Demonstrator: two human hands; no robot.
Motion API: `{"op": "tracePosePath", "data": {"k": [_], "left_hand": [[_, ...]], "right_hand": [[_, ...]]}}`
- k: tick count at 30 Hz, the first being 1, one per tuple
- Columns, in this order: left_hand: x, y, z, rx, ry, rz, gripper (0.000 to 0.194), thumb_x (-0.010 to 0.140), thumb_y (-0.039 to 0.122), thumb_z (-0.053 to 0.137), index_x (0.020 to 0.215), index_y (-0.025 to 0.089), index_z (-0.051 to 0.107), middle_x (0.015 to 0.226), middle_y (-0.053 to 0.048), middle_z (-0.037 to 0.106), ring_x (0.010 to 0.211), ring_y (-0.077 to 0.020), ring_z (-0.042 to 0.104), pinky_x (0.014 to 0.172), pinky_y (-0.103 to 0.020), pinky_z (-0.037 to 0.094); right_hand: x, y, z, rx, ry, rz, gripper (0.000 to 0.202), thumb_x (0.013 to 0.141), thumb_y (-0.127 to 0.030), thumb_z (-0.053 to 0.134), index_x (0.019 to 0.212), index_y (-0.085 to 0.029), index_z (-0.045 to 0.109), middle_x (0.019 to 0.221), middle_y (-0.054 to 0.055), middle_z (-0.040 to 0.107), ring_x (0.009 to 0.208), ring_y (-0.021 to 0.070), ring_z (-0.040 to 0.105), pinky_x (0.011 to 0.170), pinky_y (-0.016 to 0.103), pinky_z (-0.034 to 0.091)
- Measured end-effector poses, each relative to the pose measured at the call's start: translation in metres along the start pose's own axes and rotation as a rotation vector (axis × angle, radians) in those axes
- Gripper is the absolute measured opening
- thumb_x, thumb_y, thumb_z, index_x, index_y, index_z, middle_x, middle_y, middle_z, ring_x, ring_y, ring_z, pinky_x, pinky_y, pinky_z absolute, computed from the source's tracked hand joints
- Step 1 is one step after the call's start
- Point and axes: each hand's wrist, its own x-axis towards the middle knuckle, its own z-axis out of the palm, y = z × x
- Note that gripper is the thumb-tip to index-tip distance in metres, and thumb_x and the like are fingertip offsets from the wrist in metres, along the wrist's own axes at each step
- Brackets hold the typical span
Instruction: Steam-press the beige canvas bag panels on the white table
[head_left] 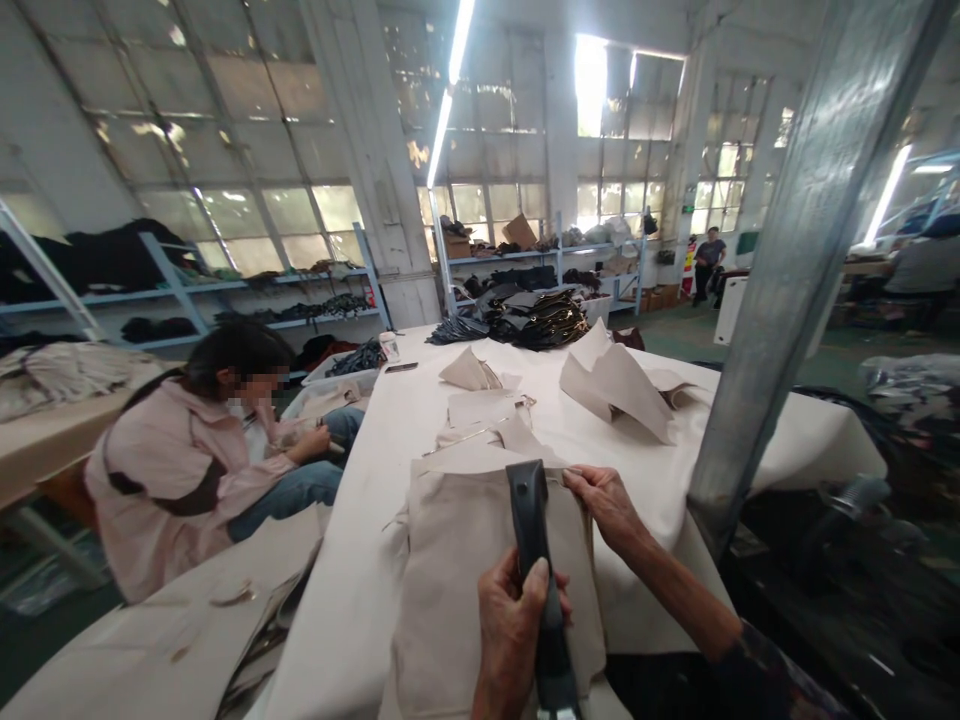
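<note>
My left hand [514, 625] is wrapped round a long black strap-like piece [531, 520]. Its far end is rounded with a small dark stud or hole, and a bit of shiny metal shows at its near end. The piece lies over a stack of beige fabric panels [457, 570], which look like bag parts. At the stack's upper right corner, my right hand [611, 505] pinches the edge of the fabric between thumb and fingers. How many layers it grips, I cannot tell.
More beige pieces [615, 380] and a dark pile [525, 315] lie farther along the white table [337, 600]. A metal post [795, 260] rises close on the right. On the left sits a co-worker [172, 470] beside beige panels [172, 640]. A phone [401, 367] rests near the far edge.
</note>
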Motion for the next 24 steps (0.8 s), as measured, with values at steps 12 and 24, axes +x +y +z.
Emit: {"op": "tracePosePath", "data": {"k": [12,24], "left_hand": [[-0.034,-0.005,-0.017,-0.137,-0.01,0.002,0.04,0.071,0.051,0.064,0.071,0.011,0.061,0.046,-0.002,0.059,0.036,-0.0096,0.051,0.038,-0.018,0.041],[-0.021,-0.016,-0.018,-0.137,-0.099,-0.053,0.048,0.063,0.059,0.068,0.063,0.011,0.063,0.04,-0.003,0.058,0.033,-0.0093,0.049,0.036,-0.017,0.038]], "right_hand": [[-0.01,-0.017,0.021,-0.163,0.085,-0.007,0.03,0.071,-0.041,0.06,0.058,-0.014,0.061,0.051,-0.002,0.053,0.051,0.0126,0.043,0.049,0.024,0.029],[-0.021,-0.026,0.023,-0.038,-0.036,0.055,0.033,0.07,-0.043,0.064,0.055,-0.014,0.059,0.049,-0.004,0.047,0.046,0.0087,0.036,0.046,0.022,0.026]]}}
